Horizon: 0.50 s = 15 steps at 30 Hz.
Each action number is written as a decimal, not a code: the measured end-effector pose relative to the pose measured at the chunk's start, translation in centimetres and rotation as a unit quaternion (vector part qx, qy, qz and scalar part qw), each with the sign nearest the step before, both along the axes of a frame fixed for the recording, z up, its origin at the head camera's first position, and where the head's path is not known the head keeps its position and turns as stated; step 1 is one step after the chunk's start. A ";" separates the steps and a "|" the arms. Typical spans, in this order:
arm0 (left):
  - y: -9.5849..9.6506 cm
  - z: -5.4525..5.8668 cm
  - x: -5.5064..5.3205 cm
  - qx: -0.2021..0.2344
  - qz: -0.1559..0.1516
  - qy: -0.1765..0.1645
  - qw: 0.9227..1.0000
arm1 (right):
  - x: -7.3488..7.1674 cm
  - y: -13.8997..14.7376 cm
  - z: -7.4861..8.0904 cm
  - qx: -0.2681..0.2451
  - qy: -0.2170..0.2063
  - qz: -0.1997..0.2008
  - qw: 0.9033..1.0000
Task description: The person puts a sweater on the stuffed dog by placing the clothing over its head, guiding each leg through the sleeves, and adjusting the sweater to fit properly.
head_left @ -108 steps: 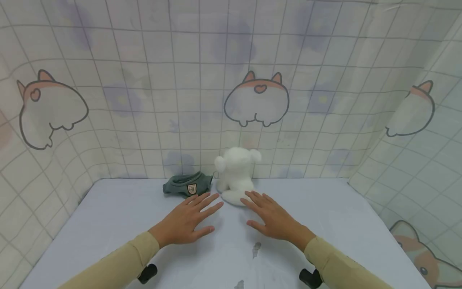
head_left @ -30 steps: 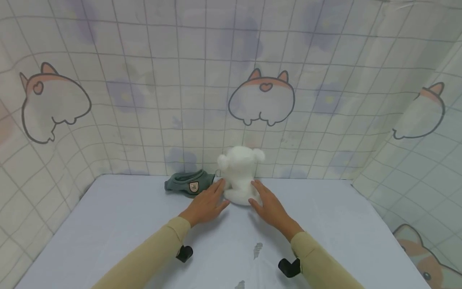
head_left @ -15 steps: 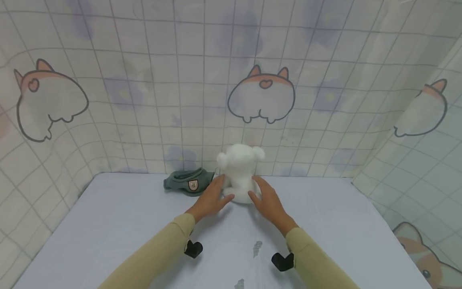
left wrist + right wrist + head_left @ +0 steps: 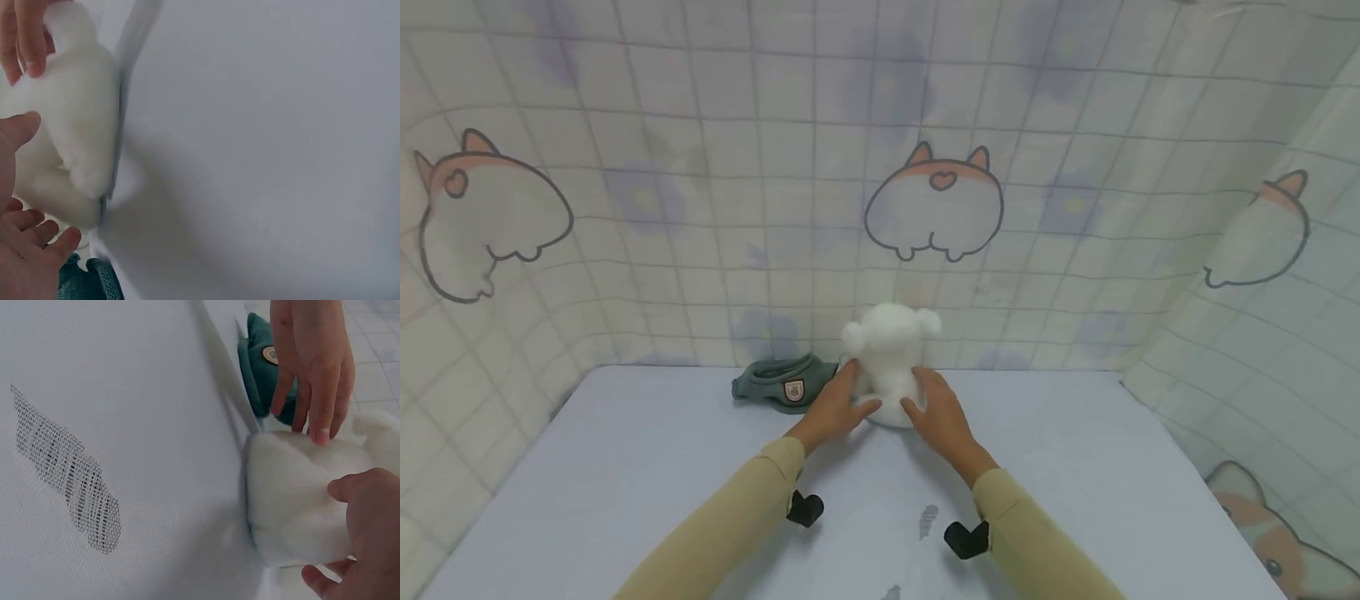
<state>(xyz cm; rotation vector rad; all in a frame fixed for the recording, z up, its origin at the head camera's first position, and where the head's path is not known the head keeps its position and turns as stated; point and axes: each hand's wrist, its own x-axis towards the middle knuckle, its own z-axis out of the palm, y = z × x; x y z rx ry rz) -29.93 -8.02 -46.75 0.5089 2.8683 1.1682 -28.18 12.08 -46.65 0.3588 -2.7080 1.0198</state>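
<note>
Head view first: compared with the frame from 3.6 s ago, when both hands were spread apart in front of it, the left hand (image 4: 833, 404) and right hand (image 4: 942, 412) have come in along the two sides of the white plush (image 4: 891, 337). Since half a second ago the right hand has drawn a little nearer to it. The plush sits upright on the white table (image 4: 662, 450), near its far edge, in the same place beside the green garment (image 4: 763, 388) as before.

Both hands are lightly spread, fingers extended or gently bent, and both wrist views show fingertips against the white fur; neither hand is closed round it, and how firmly they press I cannot tell. The left hand is also just beside the garment.

As for labels, the garment carries a pale shield-shaped badge (image 4: 793, 391) with dark marks, too small to read. On the grid-patterned backdrop (image 4: 775, 208) are printed corgi drawings (image 4: 934, 208) and soft purple flowers. A grey patch (image 4: 69, 472) of mesh-like texture marks the table
</note>
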 end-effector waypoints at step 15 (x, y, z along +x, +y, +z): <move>0.5 -0.7 -1.6 0.044 -0.003 -0.015 0.999 | -0.2 -0.4 -0.1 -0.006 0.015 -0.011 1.000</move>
